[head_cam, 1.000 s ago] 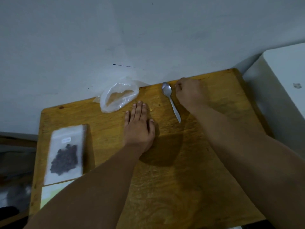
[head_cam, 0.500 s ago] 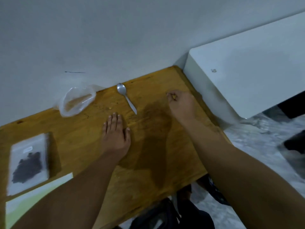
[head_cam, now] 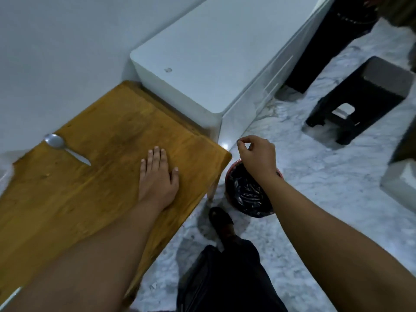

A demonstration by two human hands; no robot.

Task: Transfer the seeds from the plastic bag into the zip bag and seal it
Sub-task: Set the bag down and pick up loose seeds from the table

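My left hand (head_cam: 157, 176) lies flat, fingers straight, on the wooden table (head_cam: 101, 136) near its right edge. Off the table's right end, my right hand (head_cam: 256, 152) hovers over a red bin (head_cam: 247, 199) lined with a black bag. Its thumb and forefinger pinch together on a small bit too tiny to make out. A metal spoon (head_cam: 67, 150) rests on the table at the left. A blurred whitish edge at the far left looks like the plastic bag (head_cam: 5, 167). The zip bag is out of view.
A white cabinet (head_cam: 202, 64) butts against the table's far right end. A black stool (head_cam: 360, 97) stands on the marbled floor (head_cam: 315, 188) to the right. My dark trouser leg and foot (head_cam: 220, 219) are beside the bin. A pale sheet's corner (head_cam: 9, 297) shows at bottom left.
The view has swung right, dropping the zip bag out of frame. My right hand left the table, pinched shut, and now hangs over the bin. My left hand stayed flat.
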